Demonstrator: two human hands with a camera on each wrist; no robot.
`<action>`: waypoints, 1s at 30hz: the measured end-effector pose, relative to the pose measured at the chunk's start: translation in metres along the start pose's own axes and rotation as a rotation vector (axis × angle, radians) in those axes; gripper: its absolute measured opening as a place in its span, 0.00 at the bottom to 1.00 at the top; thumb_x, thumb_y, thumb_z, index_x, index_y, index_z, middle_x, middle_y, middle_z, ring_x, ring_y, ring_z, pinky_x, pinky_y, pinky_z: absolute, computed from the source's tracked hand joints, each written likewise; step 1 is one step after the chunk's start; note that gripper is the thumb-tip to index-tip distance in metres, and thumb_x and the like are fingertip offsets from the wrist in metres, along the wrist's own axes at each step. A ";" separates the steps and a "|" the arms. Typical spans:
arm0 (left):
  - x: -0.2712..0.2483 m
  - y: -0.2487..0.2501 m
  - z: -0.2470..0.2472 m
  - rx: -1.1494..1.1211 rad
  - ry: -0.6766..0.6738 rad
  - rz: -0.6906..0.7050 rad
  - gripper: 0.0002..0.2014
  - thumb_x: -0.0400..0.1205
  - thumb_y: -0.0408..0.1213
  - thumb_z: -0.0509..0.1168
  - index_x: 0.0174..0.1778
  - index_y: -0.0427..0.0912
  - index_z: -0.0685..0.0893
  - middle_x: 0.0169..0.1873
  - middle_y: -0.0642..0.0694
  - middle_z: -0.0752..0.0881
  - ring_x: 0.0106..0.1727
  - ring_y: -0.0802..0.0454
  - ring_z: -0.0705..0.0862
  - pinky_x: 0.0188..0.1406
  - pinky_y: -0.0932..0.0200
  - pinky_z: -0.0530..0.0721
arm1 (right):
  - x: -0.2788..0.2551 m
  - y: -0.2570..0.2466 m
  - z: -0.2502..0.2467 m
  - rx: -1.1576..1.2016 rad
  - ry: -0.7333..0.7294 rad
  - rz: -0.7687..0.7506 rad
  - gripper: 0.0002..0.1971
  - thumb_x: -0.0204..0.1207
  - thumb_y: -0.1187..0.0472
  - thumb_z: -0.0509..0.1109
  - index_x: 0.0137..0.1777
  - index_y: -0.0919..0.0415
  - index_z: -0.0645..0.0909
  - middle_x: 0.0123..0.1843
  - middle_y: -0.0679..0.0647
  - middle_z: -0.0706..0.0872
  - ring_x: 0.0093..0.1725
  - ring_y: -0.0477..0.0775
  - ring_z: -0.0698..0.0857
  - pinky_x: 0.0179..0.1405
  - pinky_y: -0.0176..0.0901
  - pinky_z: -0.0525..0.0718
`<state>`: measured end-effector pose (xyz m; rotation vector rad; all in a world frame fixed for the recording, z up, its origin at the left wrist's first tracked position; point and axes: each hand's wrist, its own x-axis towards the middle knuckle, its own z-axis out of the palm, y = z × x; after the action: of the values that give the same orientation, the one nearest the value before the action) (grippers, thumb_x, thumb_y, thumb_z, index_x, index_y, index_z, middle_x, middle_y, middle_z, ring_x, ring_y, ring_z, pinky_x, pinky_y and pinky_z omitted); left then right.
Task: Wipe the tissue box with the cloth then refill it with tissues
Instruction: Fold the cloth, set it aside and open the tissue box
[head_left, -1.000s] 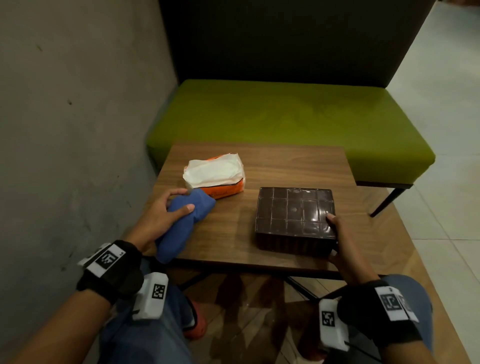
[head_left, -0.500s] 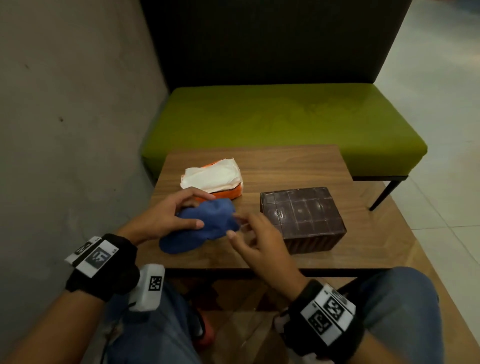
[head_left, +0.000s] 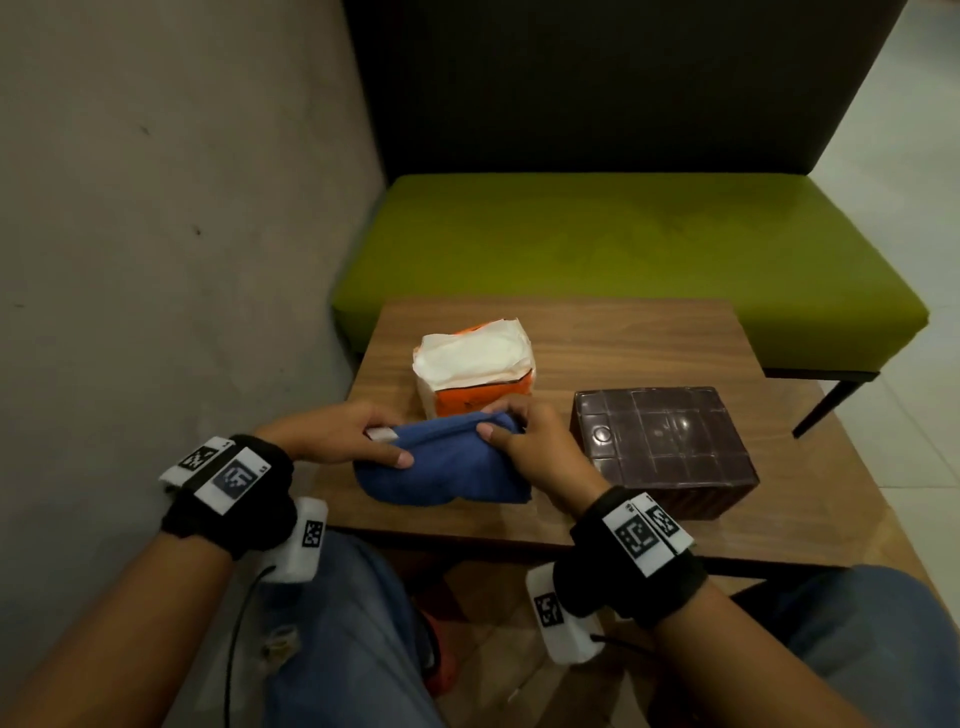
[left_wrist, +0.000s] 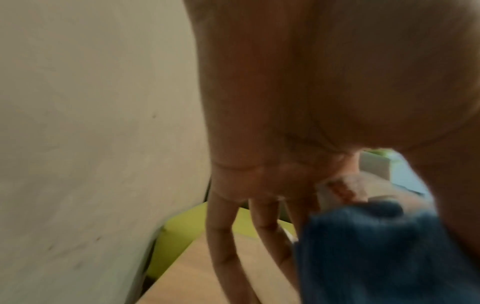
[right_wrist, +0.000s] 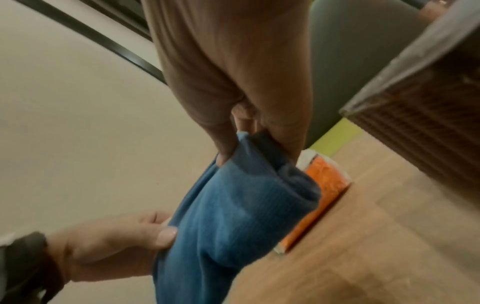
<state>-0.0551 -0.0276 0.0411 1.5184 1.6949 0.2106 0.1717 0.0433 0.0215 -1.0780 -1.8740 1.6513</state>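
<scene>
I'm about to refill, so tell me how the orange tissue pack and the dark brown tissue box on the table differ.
The tissue pack is soft, orange and white, and torn open on top with white tissues showing; the tissue box is rigid, dark brown and glossy, with its grid-patterned lid closed. The tissue pack sits farther back, just behind the blue cloth; the tissue box sits nearer, to the right. Both rest on the wooden table, untouched by either hand.

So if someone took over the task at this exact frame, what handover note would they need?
Hands: left hand and right hand each pinch an end of the blue microfibre cloth above the wooden table.
Things: dark brown tiled tissue box sits closed at right, untouched; opened orange pack of white tissues behind the cloth.
Done: cloth picked up.
Left: wipe box, open it, refill.
</scene>
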 end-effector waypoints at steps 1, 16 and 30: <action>-0.001 -0.005 -0.002 -0.078 0.023 0.004 0.32 0.61 0.64 0.71 0.43 0.36 0.85 0.35 0.49 0.84 0.38 0.56 0.81 0.40 0.59 0.76 | 0.003 0.004 0.002 0.010 0.020 0.026 0.06 0.80 0.67 0.68 0.54 0.62 0.82 0.51 0.53 0.83 0.52 0.48 0.80 0.48 0.33 0.77; 0.046 -0.014 0.055 0.094 0.328 -0.277 0.05 0.76 0.34 0.69 0.39 0.47 0.80 0.35 0.49 0.84 0.40 0.52 0.81 0.38 0.59 0.77 | 0.015 0.053 0.050 -0.931 -0.166 -0.146 0.19 0.81 0.57 0.62 0.71 0.53 0.76 0.69 0.60 0.73 0.70 0.64 0.71 0.66 0.57 0.72; 0.058 0.039 0.075 0.136 0.267 -0.058 0.25 0.75 0.44 0.71 0.68 0.47 0.75 0.63 0.43 0.79 0.65 0.46 0.78 0.67 0.48 0.75 | -0.036 0.009 0.007 -1.022 -0.137 -0.088 0.24 0.79 0.50 0.65 0.73 0.58 0.73 0.73 0.61 0.74 0.73 0.64 0.71 0.74 0.58 0.66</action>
<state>0.0285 0.0050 -0.0096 1.5935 1.9962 0.2821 0.1912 0.0109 0.0182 -1.1877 -2.8943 0.6504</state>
